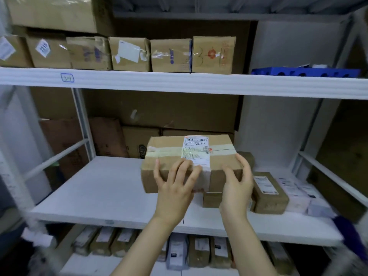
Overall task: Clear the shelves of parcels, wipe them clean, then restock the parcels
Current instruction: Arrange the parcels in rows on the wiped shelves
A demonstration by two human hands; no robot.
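I'm in a parcel storeroom, the kind of stockroom a courier depot keeps. White metal shelves [179,82] rise in tiers, and the upper rail has a hand-drawn slot tag [67,77] at the left. Taped cardboard boxes [129,53] line the far upper tier in a row. Labelled packets [199,251] stand packed on the lowest tier. The parcel [165,144] near me carries a barcode shipping label [196,151].

A blue tray with round holes [304,72] lies upper right; a blue-inked tag [67,78] reads 3-1; a blurred purple thing [350,234], perhaps cloth, at the right edge
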